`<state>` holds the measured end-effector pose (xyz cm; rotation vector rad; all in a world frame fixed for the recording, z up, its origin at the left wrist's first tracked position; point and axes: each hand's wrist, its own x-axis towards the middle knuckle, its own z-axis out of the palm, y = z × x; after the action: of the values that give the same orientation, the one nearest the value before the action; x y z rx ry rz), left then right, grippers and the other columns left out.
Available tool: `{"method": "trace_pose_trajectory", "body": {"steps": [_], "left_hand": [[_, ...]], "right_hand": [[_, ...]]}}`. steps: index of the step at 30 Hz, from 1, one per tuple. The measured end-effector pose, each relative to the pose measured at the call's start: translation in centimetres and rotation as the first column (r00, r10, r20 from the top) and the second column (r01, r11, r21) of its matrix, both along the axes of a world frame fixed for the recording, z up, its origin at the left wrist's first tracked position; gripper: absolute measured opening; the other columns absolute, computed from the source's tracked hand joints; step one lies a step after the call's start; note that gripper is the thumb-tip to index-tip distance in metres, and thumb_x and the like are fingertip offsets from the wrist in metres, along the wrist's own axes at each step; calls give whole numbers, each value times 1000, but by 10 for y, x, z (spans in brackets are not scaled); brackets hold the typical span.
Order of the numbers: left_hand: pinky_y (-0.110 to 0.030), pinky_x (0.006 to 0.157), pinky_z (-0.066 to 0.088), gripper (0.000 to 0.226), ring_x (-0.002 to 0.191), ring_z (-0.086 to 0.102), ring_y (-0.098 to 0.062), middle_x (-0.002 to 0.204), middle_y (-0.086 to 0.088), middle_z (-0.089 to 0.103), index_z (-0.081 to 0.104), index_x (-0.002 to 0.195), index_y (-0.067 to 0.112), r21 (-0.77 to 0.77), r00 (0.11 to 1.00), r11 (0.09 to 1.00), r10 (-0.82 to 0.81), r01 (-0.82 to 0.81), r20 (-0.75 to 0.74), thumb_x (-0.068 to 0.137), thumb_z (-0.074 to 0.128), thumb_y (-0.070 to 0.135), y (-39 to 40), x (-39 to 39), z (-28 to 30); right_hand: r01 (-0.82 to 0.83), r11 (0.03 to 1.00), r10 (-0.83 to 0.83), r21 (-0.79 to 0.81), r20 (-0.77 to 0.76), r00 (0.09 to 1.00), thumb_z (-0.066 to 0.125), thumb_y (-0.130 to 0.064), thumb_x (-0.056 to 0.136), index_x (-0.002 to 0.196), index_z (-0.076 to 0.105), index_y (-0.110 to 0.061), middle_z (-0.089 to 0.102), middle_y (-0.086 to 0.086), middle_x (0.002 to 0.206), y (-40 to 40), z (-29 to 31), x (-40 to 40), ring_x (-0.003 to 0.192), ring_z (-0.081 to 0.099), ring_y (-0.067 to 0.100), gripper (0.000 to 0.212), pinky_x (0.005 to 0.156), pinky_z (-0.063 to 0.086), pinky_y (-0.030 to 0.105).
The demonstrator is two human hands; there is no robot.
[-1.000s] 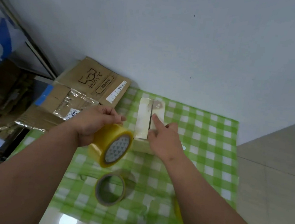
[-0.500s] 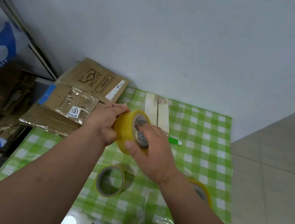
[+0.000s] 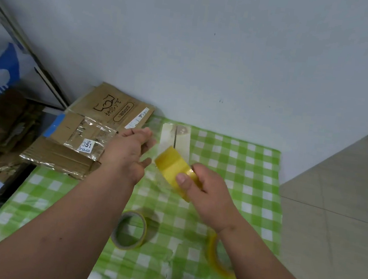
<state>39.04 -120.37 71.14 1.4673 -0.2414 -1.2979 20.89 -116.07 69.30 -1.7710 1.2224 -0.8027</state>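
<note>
My right hand (image 3: 206, 192) grips a yellow roll of packing tape (image 3: 173, 166) above the green checked tablecloth (image 3: 244, 169). My left hand (image 3: 128, 153) is just left of the roll, with fingers stretched out and thumb apart. A faint clear film blurs the gap between its fingers and the roll; I cannot tell whether it is tape. Behind the roll, a pale flat box (image 3: 175, 138) lies on the cloth near the wall.
A second tape roll (image 3: 131, 231) lies flat on the cloth between my forearms. A third, yellow roll (image 3: 213, 257) is partly hidden under my right forearm. Flattened cardboard boxes (image 3: 74, 147) are stacked at the table's left. The wall is close behind; tiled floor lies to the right.
The yellow roll passed from my left hand to my right. My left hand let go and drew away to the left with its fingers spread. The roll turned sideways.
</note>
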Motion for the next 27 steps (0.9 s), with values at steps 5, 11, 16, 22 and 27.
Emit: {"method": "trace_pose_trajectory", "body": {"steps": [5, 11, 16, 22, 27], "left_hand": [[-38, 85, 39, 12, 78, 58, -6, 74, 11, 64, 65, 80, 27, 21, 997, 997, 74, -74, -21, 88, 70, 20, 16, -17, -11], [-34, 74, 40, 8, 79, 54, -5, 86, 11, 62, 68, 82, 27, 154, 955, 954, 274, -256, -111, 86, 74, 23, 23, -11, -27], [-35, 81, 43, 4, 79, 60, -6, 81, 12, 68, 73, 87, 24, 221, 950, 937, 298, -272, -95, 85, 75, 24, 30, -22, -41], [-22, 67, 44, 9, 75, 62, -4, 80, 9, 70, 73, 79, 24, 184, 949, 931, 301, -315, 99, 86, 75, 19, 34, -31, -58], [-31, 83, 45, 6, 76, 61, -5, 81, 11, 69, 75, 82, 22, 214, 922, 897, 380, -387, 75, 86, 75, 18, 31, -36, -64]], "right_hand": [[40, 998, -40, 49, -1, 999, 55, -55, 83, 67, 47, -14, 40, -15, 55, -8, 4, -25, 53, 37, 3, 44, 51, 30, 20], [26, 996, -7, 85, -218, 976, 65, -42, 90, 74, 56, -1, 43, 0, 60, -27, -4, -59, 57, 41, 14, 45, 58, 34, 32], [74, 986, -31, 152, -267, 963, 68, -41, 87, 67, 55, -9, 39, -11, 50, -46, -11, -67, 48, 36, 5, 41, 53, 30, 28], [80, 981, -19, 174, -325, 945, 70, -42, 83, 55, 51, -20, 40, -12, 45, -70, -19, -68, 44, 38, 5, 40, 51, 30, 27], [45, 983, 22, 178, -356, 934, 70, -41, 82, 58, 53, -11, 36, -9, 49, -90, -28, -63, 47, 35, 8, 41, 53, 30, 30]]}}
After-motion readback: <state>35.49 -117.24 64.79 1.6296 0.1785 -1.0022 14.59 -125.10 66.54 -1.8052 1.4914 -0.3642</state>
